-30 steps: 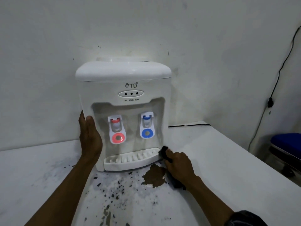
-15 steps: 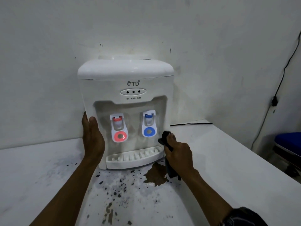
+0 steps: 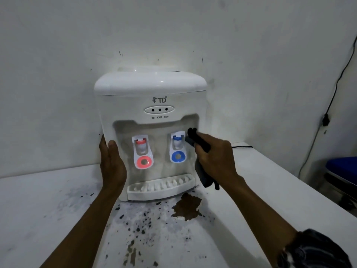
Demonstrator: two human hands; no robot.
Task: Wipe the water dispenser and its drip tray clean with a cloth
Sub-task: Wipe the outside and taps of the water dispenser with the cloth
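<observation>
A white tabletop water dispenser stands against the wall, with a red tap and a blue tap in its recess. Its slotted white drip tray juts out at the bottom. My left hand lies flat against the dispenser's left front edge, thumb on the front. My right hand grips a dark cloth, whose top end touches the recess's right inner wall beside the blue tap. The rest of the cloth hangs below my palm.
The white table has a brown patch and dark flecks of chipped paint in front of the tray. A black cable runs behind the dispenser; another hangs on the right wall. A blue seat stands off the table's right edge.
My right hand has risen with the cloth from the tray's right end up the dispenser's right side to the upper recess. My left hand has stayed on the left edge.
</observation>
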